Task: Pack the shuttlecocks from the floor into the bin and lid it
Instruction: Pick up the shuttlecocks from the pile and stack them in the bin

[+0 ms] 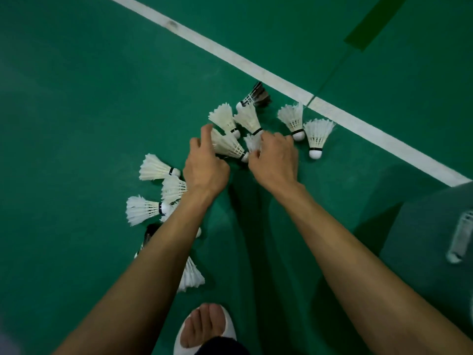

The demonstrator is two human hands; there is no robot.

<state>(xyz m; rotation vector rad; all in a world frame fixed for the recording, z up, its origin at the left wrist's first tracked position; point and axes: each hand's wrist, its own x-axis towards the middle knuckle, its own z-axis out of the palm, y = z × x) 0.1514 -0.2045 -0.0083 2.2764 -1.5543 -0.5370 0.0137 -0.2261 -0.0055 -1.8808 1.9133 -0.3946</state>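
Several white feathered shuttlecocks lie scattered on the green court floor, one cluster ahead of my hands and another by my left forearm. Two dark-feathered shuttlecocks, one far and one near, lie among them. My left hand hovers with fingers apart, its thumb against a white shuttlecock. My right hand pinches the feathers of another white shuttlecock. The grey-green bin stands at the right edge, blurred, with a white latch. No lid is visible.
A white court line runs diagonally behind the shuttlecocks. A dark green stripe crosses the top right. My foot in a white open-toed slipper is at the bottom centre. Two more white shuttlecocks lie right of my right hand.
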